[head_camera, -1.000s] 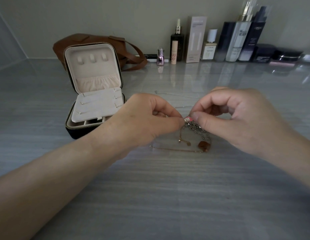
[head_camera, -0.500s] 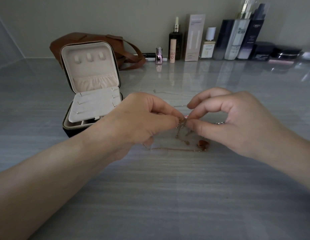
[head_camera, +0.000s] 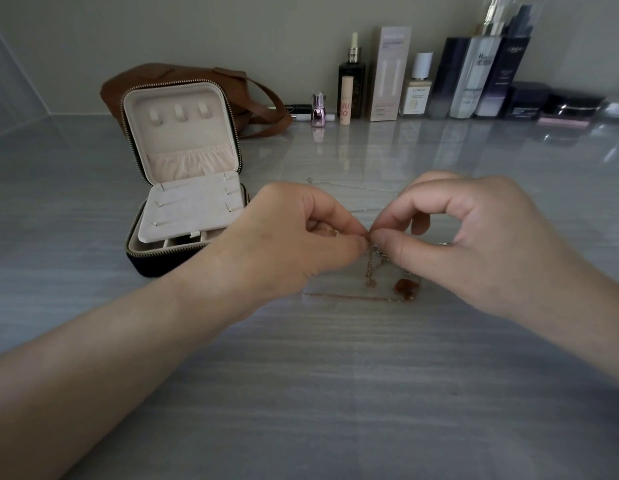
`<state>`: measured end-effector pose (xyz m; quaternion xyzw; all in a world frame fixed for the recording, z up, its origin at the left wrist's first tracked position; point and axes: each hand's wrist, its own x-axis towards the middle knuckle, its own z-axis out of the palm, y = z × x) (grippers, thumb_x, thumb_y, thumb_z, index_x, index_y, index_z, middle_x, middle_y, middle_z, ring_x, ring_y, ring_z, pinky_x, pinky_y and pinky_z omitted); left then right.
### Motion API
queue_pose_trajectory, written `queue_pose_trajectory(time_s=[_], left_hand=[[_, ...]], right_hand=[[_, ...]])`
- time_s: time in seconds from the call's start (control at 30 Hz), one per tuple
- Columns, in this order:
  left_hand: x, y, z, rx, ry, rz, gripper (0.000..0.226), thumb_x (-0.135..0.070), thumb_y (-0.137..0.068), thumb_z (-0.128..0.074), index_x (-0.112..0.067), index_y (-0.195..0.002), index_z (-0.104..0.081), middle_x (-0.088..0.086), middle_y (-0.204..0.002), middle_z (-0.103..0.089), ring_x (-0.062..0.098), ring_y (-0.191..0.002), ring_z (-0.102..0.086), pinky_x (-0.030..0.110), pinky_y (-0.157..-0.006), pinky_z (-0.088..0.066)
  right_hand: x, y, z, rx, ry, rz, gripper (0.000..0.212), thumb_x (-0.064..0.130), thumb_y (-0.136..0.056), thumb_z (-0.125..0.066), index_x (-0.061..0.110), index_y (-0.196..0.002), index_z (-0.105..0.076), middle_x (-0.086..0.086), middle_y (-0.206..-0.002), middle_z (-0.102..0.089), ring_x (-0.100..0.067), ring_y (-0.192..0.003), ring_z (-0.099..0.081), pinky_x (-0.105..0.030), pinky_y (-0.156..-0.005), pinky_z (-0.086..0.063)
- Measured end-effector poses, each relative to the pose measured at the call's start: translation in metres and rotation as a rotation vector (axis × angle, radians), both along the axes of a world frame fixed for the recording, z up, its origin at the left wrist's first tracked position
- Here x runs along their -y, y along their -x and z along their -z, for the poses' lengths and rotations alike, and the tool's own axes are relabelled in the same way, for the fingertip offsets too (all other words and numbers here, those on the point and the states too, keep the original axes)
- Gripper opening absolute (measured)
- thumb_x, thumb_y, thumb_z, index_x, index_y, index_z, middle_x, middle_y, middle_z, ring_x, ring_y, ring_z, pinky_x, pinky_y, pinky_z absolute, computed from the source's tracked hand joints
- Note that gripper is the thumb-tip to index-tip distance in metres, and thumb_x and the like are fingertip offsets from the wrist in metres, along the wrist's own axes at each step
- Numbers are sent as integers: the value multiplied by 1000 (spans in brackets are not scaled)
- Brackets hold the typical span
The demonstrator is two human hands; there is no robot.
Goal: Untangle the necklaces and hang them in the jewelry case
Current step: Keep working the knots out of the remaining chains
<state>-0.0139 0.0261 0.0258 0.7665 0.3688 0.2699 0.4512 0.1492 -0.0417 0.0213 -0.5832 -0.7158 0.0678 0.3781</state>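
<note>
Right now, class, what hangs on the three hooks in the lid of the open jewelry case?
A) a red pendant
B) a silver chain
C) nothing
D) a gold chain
C: the three hooks in the lid of the jewelry case are bare, while the necklaces are pinched between the left hand and the right hand over the table.

The necklaces (head_camera: 374, 261) are thin gold-toned chains knotted together, held up at the knot, with a reddish-brown pendant (head_camera: 405, 287) below and one strand lying flat out to the left. A silver chain (head_camera: 349, 185) lies stretched out further back. The jewelry case (head_camera: 183, 174), dark outside and beige inside, stands open to their left, lid upright.
</note>
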Motion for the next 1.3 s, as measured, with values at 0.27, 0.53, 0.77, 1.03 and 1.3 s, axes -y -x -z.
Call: queue_pose_trajectory(time_s=[0.27, 0.53, 0.77, 1.03, 1.3], left_hand=[[2, -1, 1, -1, -71, 20, 9, -19, -75, -71, -19, -66, -71, -11, -41, -38, 4, -39, -33, 13, -38, -29], [1, -2, 0, -28, -47, 11, 17, -13, -77, -68, -25, -66, -70, -14, -38, -40, 1, -38, -38, 11, -39, -33], [-3, -1, 2, 3, -19, -11, 14, -19, -75, -70, -25, -63, -71, -13, -45, -49, 0, -43, -41, 15, -39, -36], [-5, 0, 2, 43, -57, -36, 11, -17, -79, -68, -26, -76, -61, -10, -52, -56, 8, -43, -43, 23, -42, -37], [2, -1, 0, 6, -81, -28, 4, -36, -69, -71, -32, -68, -71, 6, -68, -70, 25, -52, -57, 28, -53, -53]], right_hand=[[-3, -2, 5, 218, -122, 22, 9, 32, -75, -65, 33, -83, -70, 19, -76, -57, 6, -70, -53, -9, -74, -37], [-4, 1, 7, 365, -204, 70, 16, 35, -76, -55, 25, -75, -67, 14, -75, -57, -8, -69, -54, -34, -80, -37], [-4, 1, 3, 93, -77, 12, 4, 29, -69, -62, 30, -66, -61, 16, -70, -56, -8, -71, -53, -12, -63, -40], [-3, -3, -3, -158, 14, -28, 12, 27, -73, -71, 32, -65, -64, 18, -68, -64, 1, -64, -55, -5, -61, -41], [-1, 0, -6, -189, 52, -34, 11, 22, -72, -68, 31, -66, -66, 12, -69, -65, -4, -65, -57, -6, -62, -42]])
